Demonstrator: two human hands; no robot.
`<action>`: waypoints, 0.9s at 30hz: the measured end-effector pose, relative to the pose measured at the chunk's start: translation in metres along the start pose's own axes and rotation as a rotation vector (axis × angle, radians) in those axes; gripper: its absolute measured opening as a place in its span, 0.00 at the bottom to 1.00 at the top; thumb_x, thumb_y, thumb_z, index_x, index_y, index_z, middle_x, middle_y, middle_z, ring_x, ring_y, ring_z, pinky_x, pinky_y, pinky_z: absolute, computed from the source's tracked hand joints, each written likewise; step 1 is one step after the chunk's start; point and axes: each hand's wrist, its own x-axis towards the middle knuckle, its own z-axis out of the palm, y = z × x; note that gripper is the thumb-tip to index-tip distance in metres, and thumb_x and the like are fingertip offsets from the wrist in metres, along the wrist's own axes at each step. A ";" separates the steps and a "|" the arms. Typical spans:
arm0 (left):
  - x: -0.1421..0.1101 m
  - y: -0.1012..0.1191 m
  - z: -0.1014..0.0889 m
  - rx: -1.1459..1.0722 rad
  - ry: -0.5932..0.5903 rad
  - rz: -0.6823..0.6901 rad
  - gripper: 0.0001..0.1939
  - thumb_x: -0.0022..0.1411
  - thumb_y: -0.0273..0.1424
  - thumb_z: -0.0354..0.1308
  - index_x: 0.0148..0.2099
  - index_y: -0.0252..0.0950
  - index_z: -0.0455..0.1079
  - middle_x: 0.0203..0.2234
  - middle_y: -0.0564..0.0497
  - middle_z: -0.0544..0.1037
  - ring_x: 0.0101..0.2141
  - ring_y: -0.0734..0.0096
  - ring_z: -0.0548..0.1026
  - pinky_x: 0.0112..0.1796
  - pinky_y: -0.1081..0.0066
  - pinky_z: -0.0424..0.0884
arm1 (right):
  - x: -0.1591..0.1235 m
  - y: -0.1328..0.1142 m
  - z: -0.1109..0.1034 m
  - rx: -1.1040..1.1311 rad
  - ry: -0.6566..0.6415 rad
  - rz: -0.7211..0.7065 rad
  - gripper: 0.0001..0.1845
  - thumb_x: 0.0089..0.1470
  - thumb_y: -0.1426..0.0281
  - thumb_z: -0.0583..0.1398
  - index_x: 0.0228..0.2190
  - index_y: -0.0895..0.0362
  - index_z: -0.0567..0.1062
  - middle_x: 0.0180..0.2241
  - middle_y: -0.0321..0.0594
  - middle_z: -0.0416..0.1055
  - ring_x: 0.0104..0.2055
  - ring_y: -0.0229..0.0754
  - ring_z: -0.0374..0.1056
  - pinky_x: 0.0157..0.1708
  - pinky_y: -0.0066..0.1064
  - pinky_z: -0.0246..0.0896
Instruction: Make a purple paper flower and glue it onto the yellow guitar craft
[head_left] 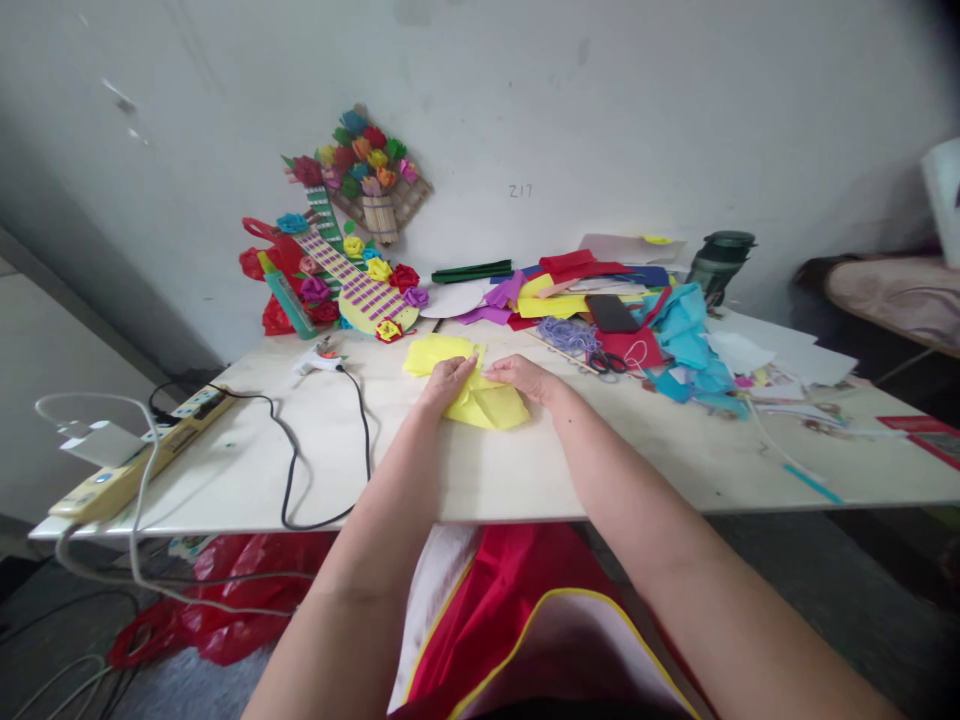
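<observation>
Near the middle of the table (pixel 510 475), between its front and back edges, lies a thin yellow sheet (pixel 491 408), creased and gathered at its centre, one part spreading toward the back edge and the other toward the front; the left hand (pixel 448 380) pinches the gather between thumb and fingers; the right hand (pixel 525 376), just beside it, has thumb and fingertips pressed together on the same gather; the exact grip of the fingers under the folds cannot be told.

Toward the left edge, a white glue gun (pixel 319 361) lies with its black cord (pixel 290 462) looping close to the front edge; a power strip (pixel 180 422) runs along the left edge to the front left corner, a white charger (pixel 105 443) plugged into it; near the back left corner, a green glue bottle (pixel 287 300) leans beside a guitar-shaped decoration (pixel 360 280) with paper flowers.

Along the back edge, right of the hands, coloured papers (pixel 555 303) lie in a pile, a dark phone (pixel 611 314) on top; in front of them sit purple yarn (pixel 566 336) and scissors (pixel 609 363); crumpled blue paper (pixel 686 335) lies farther right; a dark green flask (pixel 720 265) stands behind it.
</observation>
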 end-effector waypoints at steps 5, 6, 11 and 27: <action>-0.006 0.008 0.003 -0.006 -0.064 -0.018 0.24 0.49 0.52 0.56 0.22 0.35 0.58 0.15 0.57 0.58 0.19 0.79 0.57 0.20 0.76 0.53 | 0.002 0.002 0.001 -0.014 -0.036 0.002 0.10 0.39 0.67 0.65 0.18 0.60 0.70 0.16 0.32 0.68 0.19 0.33 0.62 0.21 0.24 0.57; -0.007 0.009 0.003 0.005 -0.072 -0.011 0.24 0.49 0.52 0.56 0.22 0.35 0.59 0.15 0.57 0.58 0.19 0.78 0.57 0.20 0.76 0.53 | 0.003 0.003 0.000 -0.020 -0.042 0.000 0.09 0.39 0.68 0.64 0.18 0.59 0.70 0.16 0.32 0.68 0.19 0.33 0.62 0.21 0.24 0.57; -0.006 0.009 0.005 0.023 -0.082 0.018 0.23 0.49 0.51 0.56 0.22 0.35 0.60 0.16 0.57 0.59 0.20 0.78 0.58 0.21 0.76 0.54 | 0.008 0.010 0.000 -0.021 -0.040 -0.022 0.07 0.39 0.69 0.62 0.18 0.59 0.71 0.17 0.33 0.69 0.20 0.34 0.64 0.23 0.25 0.58; 0.009 -0.002 0.000 0.080 0.181 0.118 0.20 0.52 0.46 0.56 0.21 0.36 0.58 0.16 0.57 0.57 0.21 0.78 0.54 0.22 0.75 0.50 | 0.003 0.001 -0.006 -0.106 0.100 -0.113 0.16 0.32 0.63 0.67 0.15 0.59 0.67 0.14 0.29 0.62 0.18 0.31 0.56 0.20 0.24 0.51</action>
